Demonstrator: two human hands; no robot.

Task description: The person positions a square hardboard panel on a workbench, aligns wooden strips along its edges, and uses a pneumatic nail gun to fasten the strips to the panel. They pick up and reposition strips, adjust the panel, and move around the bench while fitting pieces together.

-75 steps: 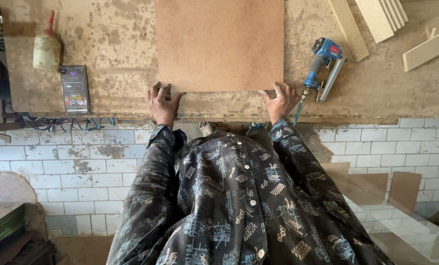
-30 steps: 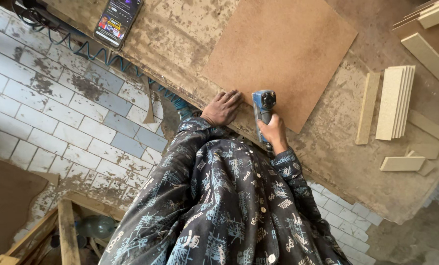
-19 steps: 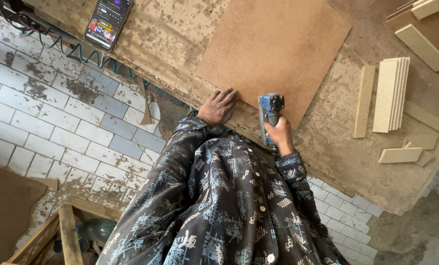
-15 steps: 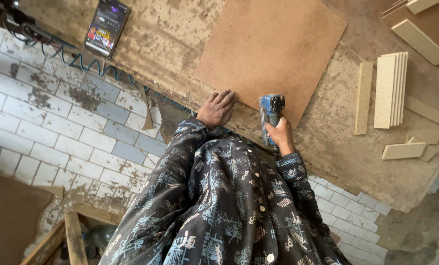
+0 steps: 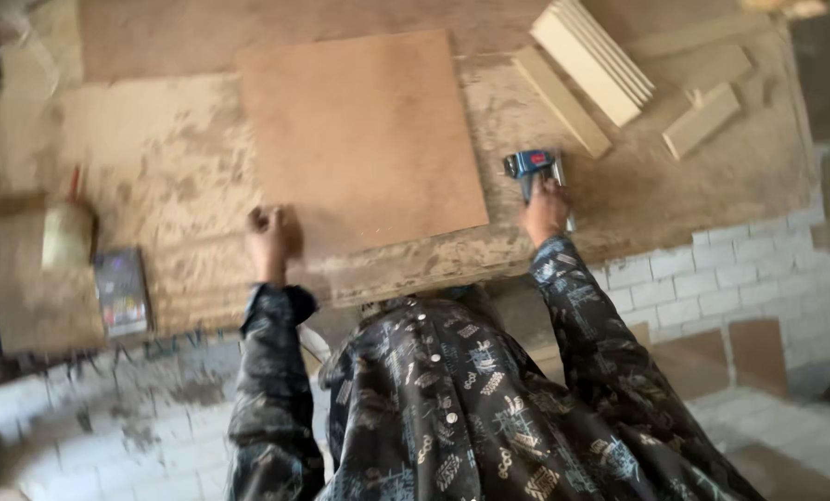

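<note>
The bench carries the board flat. My left hand, curled shut, pins its near corner steady. My right hand is clamped on the blue nailer, just beside the board's edge.

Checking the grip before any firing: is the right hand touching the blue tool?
Touching. The head view shows the right hand wrapped around the blue tool, with no gap between them.

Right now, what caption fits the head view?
Left hand at a board, right hand gripping a blue tool.
</note>
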